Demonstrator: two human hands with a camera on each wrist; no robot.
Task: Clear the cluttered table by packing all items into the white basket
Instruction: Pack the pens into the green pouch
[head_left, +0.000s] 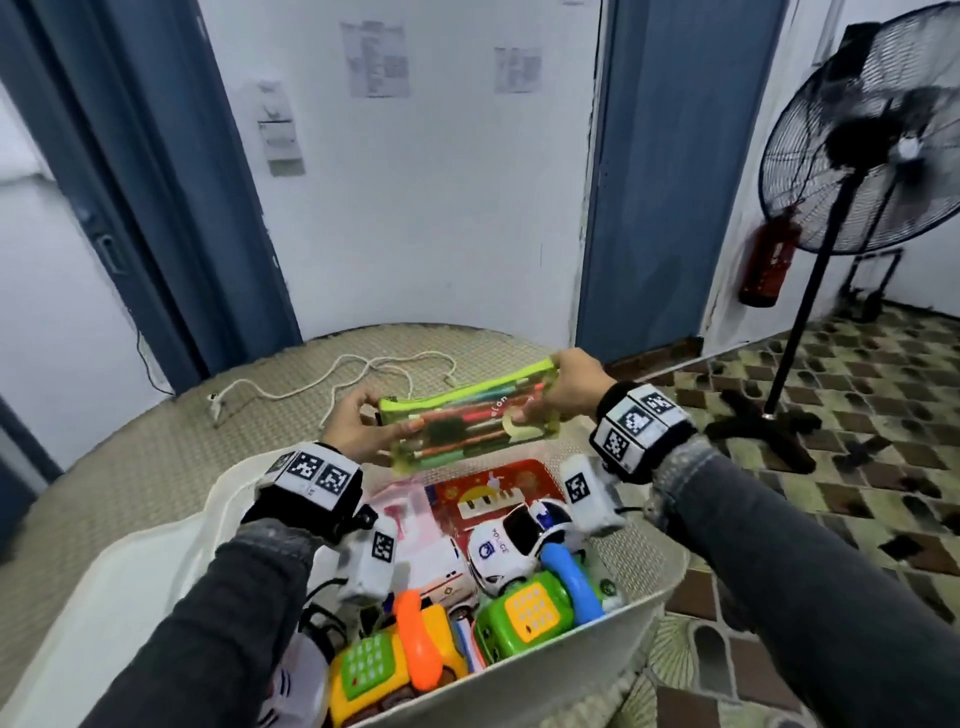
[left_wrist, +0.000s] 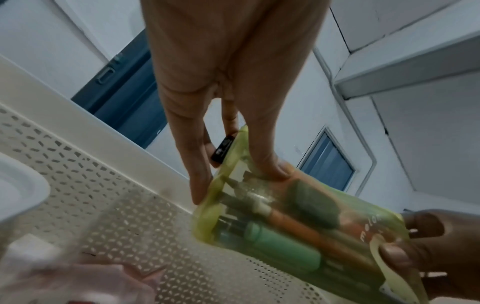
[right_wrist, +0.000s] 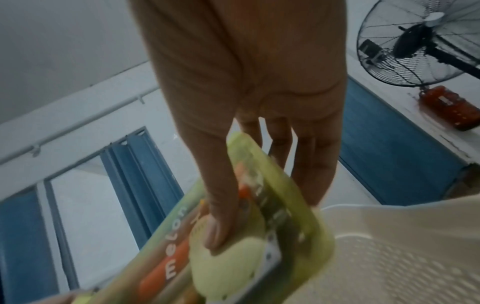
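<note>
Both hands pinch the pencil case ends.

Green pencil case held by both hands above far end of white basket.

Case is gripped at its left end by left hand and at its right end by right hand; pens are seen thru its clear wall. Inside basket are laid a red piano book, police car, green toy phone, yellow toy phone. A white cord, poss. a rope, is left on round table. Fan and red extinguisher are seen at right.
</note>
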